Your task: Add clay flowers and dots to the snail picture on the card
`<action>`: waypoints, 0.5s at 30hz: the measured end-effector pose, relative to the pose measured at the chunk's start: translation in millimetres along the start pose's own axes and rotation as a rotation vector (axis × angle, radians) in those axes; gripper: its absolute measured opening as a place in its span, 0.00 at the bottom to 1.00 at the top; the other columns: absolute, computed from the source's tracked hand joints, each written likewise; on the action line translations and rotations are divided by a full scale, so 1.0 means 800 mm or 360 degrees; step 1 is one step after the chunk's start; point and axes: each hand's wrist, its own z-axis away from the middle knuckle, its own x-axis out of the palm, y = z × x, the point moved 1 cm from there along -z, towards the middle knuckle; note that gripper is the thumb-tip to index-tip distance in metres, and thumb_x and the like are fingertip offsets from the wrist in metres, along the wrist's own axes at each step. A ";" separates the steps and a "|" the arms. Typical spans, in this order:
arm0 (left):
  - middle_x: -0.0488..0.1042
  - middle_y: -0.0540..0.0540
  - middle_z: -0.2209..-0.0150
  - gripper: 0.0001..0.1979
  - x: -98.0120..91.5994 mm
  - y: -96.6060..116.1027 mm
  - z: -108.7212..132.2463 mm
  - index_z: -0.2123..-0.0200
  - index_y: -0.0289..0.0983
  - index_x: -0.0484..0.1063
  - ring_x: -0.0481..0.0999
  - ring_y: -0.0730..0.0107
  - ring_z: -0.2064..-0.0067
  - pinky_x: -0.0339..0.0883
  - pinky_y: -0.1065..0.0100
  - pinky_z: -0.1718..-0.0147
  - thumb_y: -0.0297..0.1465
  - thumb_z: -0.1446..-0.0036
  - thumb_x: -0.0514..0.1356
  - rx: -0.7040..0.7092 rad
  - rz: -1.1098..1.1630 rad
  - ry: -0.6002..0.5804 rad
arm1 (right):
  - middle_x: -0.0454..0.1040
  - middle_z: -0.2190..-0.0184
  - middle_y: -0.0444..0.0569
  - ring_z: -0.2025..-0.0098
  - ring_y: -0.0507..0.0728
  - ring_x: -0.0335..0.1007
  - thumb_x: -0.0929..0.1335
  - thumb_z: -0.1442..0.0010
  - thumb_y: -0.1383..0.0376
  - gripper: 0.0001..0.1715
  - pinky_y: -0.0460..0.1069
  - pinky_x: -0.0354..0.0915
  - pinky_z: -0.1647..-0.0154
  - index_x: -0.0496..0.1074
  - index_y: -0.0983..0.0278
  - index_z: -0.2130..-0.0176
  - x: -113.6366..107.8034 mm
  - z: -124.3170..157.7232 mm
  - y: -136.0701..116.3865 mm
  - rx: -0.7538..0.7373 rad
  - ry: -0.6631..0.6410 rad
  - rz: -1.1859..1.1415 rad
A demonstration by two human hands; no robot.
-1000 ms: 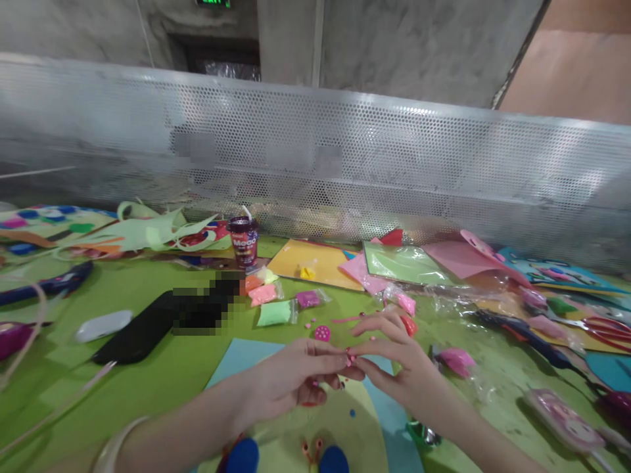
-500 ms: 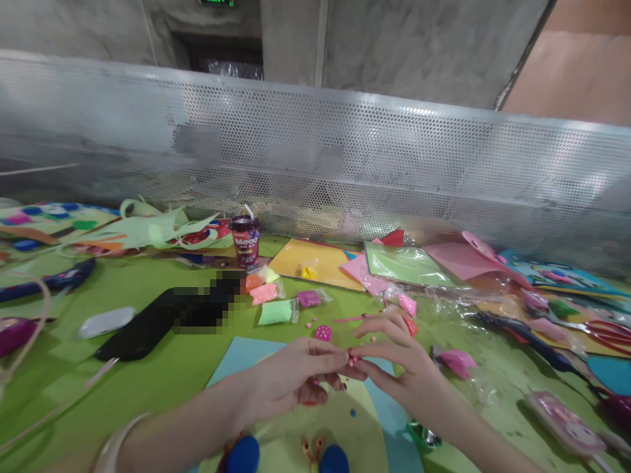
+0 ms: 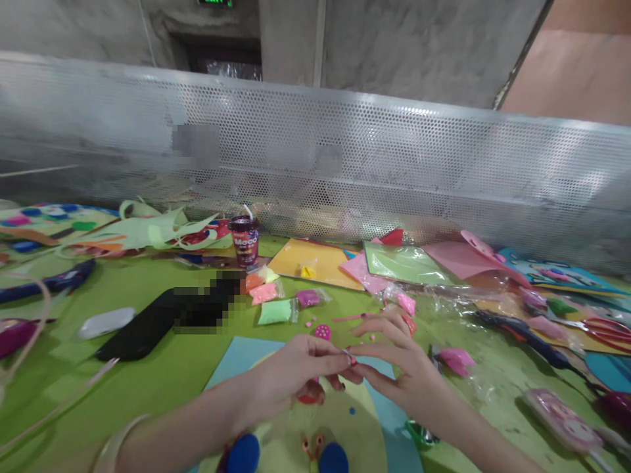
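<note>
My left hand (image 3: 315, 368) is closed in a pinch, thumb against index finger, with its other fingers curled below. At its tips shows a small pink piece of clay (image 3: 352, 360), mostly hidden. My right hand (image 3: 394, 355) meets it there, its thumb and index finger pinched on the same piece and its other fingers raised and spread. Both hands are above a pale yellow round (image 3: 362, 420) on a light blue sheet (image 3: 401, 427). On the round are two blue discs (image 3: 334, 458), a small blue dot (image 3: 351, 411) and a red piece (image 3: 307, 399), partly covered by my left hand.
A pink dotted disc (image 3: 323, 332) lies beyond my hands. Clay bags, including a mint green one (image 3: 276, 312), lie farther back near a drink cup (image 3: 244, 241). A black phone (image 3: 142, 328) is at left; red-handled scissors (image 3: 608, 334) are at right. A perforated metal panel (image 3: 315, 157) stands behind.
The pink bits at my fingertips show less than before, and the fingertips have shifted slightly. Both hands otherwise stay in nearly the same place.
</note>
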 end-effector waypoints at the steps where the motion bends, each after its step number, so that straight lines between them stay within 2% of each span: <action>1: 0.78 0.43 0.66 0.15 0.000 0.000 0.000 0.70 0.35 0.77 0.66 0.77 0.74 0.54 0.75 0.78 0.41 0.56 0.66 0.0007 0.0005 -0.0009 | 0.71 0.58 0.48 0.52 0.58 0.61 0.67 0.43 0.67 0.08 0.57 0.63 0.54 0.74 0.56 0.62 0.000 0.000 0.000 0.0006 -0.0006 0.0008; 7: 0.78 0.42 0.65 0.16 0.000 0.001 0.000 0.70 0.34 0.77 0.66 0.77 0.75 0.53 0.75 0.80 0.42 0.56 0.66 0.0011 -0.0007 -0.0016 | 0.71 0.59 0.47 0.52 0.59 0.62 0.66 0.41 0.66 0.09 0.57 0.63 0.55 0.74 0.54 0.62 0.000 0.000 0.000 0.0015 -0.0023 0.0017; 13: 0.76 0.43 0.68 0.19 -0.003 -0.002 -0.002 0.68 0.34 0.76 0.66 0.78 0.75 0.54 0.76 0.80 0.45 0.57 0.65 -0.0018 0.0047 -0.0018 | 0.72 0.59 0.48 0.52 0.58 0.63 0.67 0.42 0.66 0.06 0.57 0.64 0.55 0.74 0.57 0.64 -0.001 -0.001 0.000 0.0033 -0.0012 -0.0036; 15: 0.77 0.42 0.66 0.20 -0.003 -0.001 -0.001 0.68 0.34 0.76 0.67 0.77 0.74 0.54 0.76 0.79 0.45 0.56 0.65 -0.0028 0.0023 -0.0034 | 0.71 0.58 0.47 0.52 0.58 0.63 0.66 0.42 0.66 0.06 0.57 0.64 0.54 0.74 0.56 0.64 0.000 0.000 0.001 0.0028 -0.0026 -0.0041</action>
